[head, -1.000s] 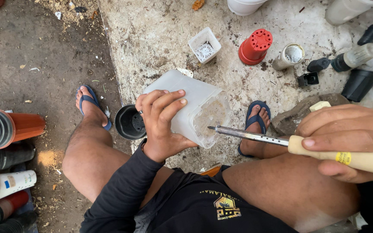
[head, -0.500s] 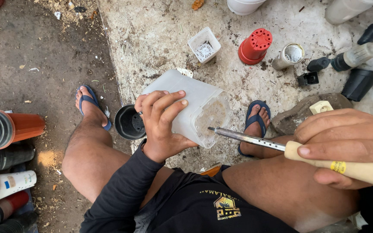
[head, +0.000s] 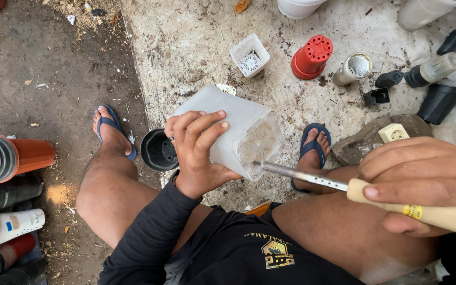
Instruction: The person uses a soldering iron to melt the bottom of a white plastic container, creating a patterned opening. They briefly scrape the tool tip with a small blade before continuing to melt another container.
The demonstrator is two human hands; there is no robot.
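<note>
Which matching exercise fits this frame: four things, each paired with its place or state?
Things:
1. white tub
2. tool
3. red pot
4. black pot

Places or states:
A. upside down on the concrete
B. held on its side in the left hand
C. on the ground beside the left foot
D. gripped by the right hand, tip at the tub's base

Pairs: 1-B, 2-D, 3-A, 4-C

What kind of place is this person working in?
Probably an outdoor yard or plant-nursery work spot. The person squats in sandals on a rough concrete slab beside bare dirt, with plastic plant pots scattered about, such as a red pot, and nested pot stacks lying at the side.
</note>
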